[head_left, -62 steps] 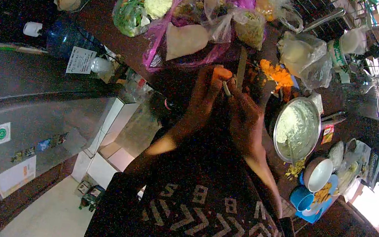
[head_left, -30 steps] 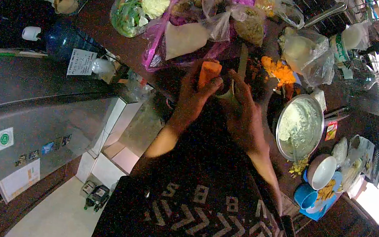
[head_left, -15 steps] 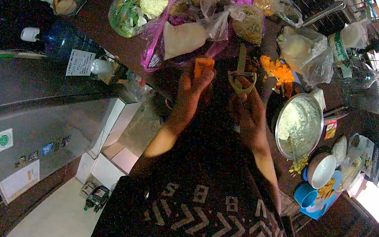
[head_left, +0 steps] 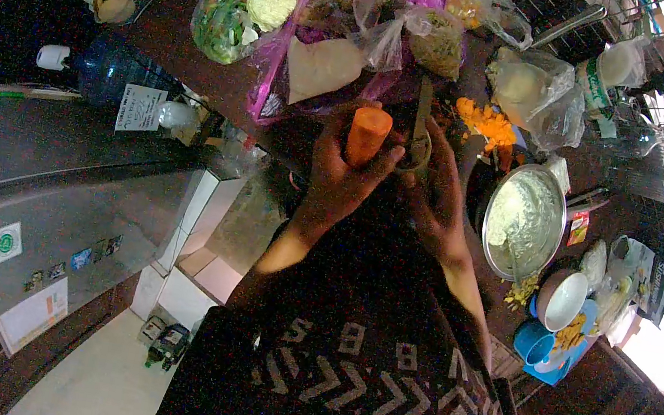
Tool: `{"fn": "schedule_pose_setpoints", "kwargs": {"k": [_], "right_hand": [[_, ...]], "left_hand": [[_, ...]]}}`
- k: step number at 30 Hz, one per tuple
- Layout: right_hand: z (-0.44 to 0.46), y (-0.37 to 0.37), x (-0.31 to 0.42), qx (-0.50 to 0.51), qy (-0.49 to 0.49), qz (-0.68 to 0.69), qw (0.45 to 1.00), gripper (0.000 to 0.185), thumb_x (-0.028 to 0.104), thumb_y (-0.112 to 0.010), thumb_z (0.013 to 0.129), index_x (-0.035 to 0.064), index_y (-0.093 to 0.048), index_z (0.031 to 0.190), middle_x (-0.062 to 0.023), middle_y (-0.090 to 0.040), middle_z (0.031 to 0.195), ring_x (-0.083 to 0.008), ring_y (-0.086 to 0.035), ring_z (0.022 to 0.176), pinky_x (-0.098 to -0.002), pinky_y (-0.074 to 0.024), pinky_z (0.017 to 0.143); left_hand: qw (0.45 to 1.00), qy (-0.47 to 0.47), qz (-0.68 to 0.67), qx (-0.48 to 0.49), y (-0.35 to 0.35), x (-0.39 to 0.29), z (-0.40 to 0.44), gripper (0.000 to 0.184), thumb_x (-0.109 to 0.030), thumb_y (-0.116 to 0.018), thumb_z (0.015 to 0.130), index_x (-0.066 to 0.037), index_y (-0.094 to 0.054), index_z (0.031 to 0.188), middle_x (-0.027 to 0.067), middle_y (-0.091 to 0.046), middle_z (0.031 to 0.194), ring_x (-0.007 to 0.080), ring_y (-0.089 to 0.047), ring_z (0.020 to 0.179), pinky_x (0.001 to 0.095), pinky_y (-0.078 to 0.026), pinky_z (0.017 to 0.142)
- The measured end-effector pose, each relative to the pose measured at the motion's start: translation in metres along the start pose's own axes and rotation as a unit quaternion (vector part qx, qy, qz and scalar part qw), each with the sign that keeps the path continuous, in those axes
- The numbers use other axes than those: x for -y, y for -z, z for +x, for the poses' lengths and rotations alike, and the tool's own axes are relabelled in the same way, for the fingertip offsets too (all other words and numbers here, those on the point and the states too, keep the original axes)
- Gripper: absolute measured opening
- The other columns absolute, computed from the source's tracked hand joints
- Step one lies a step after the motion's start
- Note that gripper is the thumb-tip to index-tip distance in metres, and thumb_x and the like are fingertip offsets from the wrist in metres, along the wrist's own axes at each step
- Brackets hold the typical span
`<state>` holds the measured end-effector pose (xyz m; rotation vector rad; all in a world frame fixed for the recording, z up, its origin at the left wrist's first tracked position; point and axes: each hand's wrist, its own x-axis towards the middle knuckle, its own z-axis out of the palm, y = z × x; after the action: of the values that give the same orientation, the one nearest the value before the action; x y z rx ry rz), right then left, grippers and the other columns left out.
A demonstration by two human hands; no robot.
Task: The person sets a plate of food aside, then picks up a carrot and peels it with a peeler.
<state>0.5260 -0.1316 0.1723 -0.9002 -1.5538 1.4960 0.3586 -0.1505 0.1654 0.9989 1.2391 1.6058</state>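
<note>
My left hand (head_left: pixel 335 175) is closed round a thick, peeled piece of carrot (head_left: pixel 370 134), its flat cut end tilted up towards me. In my right hand (head_left: pixel 443 182) is a peeler (head_left: pixel 421 122) with a long, narrow handle pointing away from me; my fingers are about its looped head, which is turned edge-on and partly hidden. The peeler is beside the carrot, and I cannot tell whether they touch. To the right of the hands lies a heap of orange carrot shreds (head_left: pixel 488 125).
A metal bowl (head_left: pixel 559 230) of pale, thick mixture stands at right, near a white bowl (head_left: pixel 562 300) and a blue cup (head_left: pixel 534 342). Beyond my hands lie a pink plastic bag (head_left: pixel 259 96), a bag of greens (head_left: pixel 221 20) and a cauliflower-like white piece (head_left: pixel 272 3). A fridge (head_left: pixel 89 204) stands left.
My left hand has turned the carrot so its cut end shows more and its side is longer in view. The peeler has turned edge-on, and my right hand has moved slightly up.
</note>
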Motion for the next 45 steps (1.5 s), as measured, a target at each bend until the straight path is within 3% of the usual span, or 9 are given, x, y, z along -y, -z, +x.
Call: {"fn": "schedule_pose_setpoints", "kwargs": {"k": [7,10,13,19,22,24,30,38,45], "right_hand": [[0.000,-0.002,0.012,-0.066,-0.017,-0.332,0.941,0.068,0.000,-0.072,0.090,0.0066,-0.046,0.153,-0.0207,-0.064,0.138,-0.0309,-0.068,0.120,-0.0356,-0.0572,0.092],[0.012,-0.004,0.023,-0.079,0.236,-0.407,0.879,0.060,-0.001,-0.073,0.087,0.0129,-0.060,0.144,-0.0176,-0.074,0.115,-0.0350,-0.075,0.093,-0.0388,-0.0617,0.076],[0.011,-0.008,0.039,-0.019,0.186,-0.485,0.854,0.057,-0.001,-0.073,0.086,0.0164,-0.065,0.139,-0.0154,-0.074,0.111,-0.0340,-0.075,0.089,-0.0410,-0.0613,0.074],[0.015,-0.007,0.034,-0.013,0.107,-0.402,0.909,0.054,-0.003,-0.067,0.088,0.0119,-0.063,0.140,-0.0155,-0.073,0.115,-0.0329,-0.074,0.098,-0.0386,-0.0611,0.078],[0.020,-0.011,0.038,-0.111,-0.118,0.015,0.987,0.046,-0.002,-0.062,0.095,0.0052,-0.062,0.140,-0.0167,-0.072,0.124,-0.0309,-0.072,0.109,-0.0365,-0.0586,0.091],[0.020,-0.008,0.017,-0.042,0.086,-0.330,0.939,0.040,0.000,-0.057,0.100,0.0003,-0.060,0.140,-0.0169,-0.069,0.133,-0.0248,-0.069,0.118,-0.0346,-0.0525,0.101],[0.022,-0.024,0.045,-0.049,-0.066,-0.241,0.967,0.039,0.000,-0.051,0.104,0.0019,-0.059,0.142,-0.0155,-0.071,0.131,-0.0165,-0.064,0.119,-0.0317,-0.0503,0.100],[0.032,-0.031,0.024,-0.045,-0.023,-0.197,0.979,0.038,0.004,-0.053,0.105,0.0053,-0.061,0.142,-0.0144,-0.076,0.119,-0.0138,-0.068,0.105,-0.0317,-0.0550,0.089],[0.032,-0.038,0.014,-0.062,-0.066,-0.194,0.977,0.037,0.003,-0.052,0.106,0.0058,-0.062,0.141,-0.0175,-0.075,0.119,-0.0154,-0.070,0.105,-0.0336,-0.0558,0.089]], "left_hand": [[0.995,0.058,0.079,-0.029,0.005,0.014,0.006,0.050,-0.016,-0.087,0.083,-0.004,-0.060,0.123,0.0059,-0.067,0.109,0.0144,-0.064,0.096,0.0309,-0.054,0.085],[0.990,0.132,-0.027,-0.029,0.004,0.002,0.004,0.048,-0.018,-0.087,0.083,-0.005,-0.062,0.121,0.0037,-0.065,0.107,0.0134,-0.061,0.094,0.0300,-0.052,0.084],[0.990,0.130,-0.030,-0.046,0.004,0.015,0.002,0.045,-0.016,-0.087,0.084,-0.006,-0.063,0.120,0.0019,-0.064,0.105,0.0133,-0.061,0.094,0.0299,-0.052,0.083],[0.983,0.144,-0.105,-0.036,0.008,0.018,0.004,0.036,-0.034,-0.069,0.097,-0.006,-0.064,0.120,0.0020,-0.064,0.109,0.0136,-0.061,0.099,0.0303,-0.051,0.088],[0.969,0.171,-0.172,-0.046,0.009,0.018,0.005,0.040,-0.042,-0.054,0.106,-0.007,-0.065,0.121,0.0032,-0.065,0.112,0.0144,-0.060,0.104,0.0323,-0.048,0.096],[0.983,0.125,-0.125,-0.039,0.009,0.027,0.007,0.039,-0.040,-0.048,0.110,-0.007,-0.065,0.122,0.0038,-0.064,0.113,0.0147,-0.059,0.107,0.0334,-0.046,0.100],[0.990,0.070,-0.122,-0.035,-0.003,0.041,-0.002,0.038,-0.037,-0.042,0.112,-0.008,-0.061,0.126,0.0041,-0.063,0.116,0.0143,-0.057,0.110,0.0331,-0.045,0.100],[0.982,0.109,-0.147,-0.041,-0.008,0.057,-0.007,0.042,-0.041,-0.037,0.113,-0.008,-0.058,0.129,0.0043,-0.062,0.116,0.0147,-0.058,0.105,0.0319,-0.047,0.095],[0.989,-0.034,-0.125,-0.075,-0.017,0.079,0.000,0.046,-0.044,-0.036,0.113,-0.007,-0.057,0.129,0.0058,-0.061,0.118,0.0153,-0.058,0.104,0.0339,-0.047,0.095]]}}
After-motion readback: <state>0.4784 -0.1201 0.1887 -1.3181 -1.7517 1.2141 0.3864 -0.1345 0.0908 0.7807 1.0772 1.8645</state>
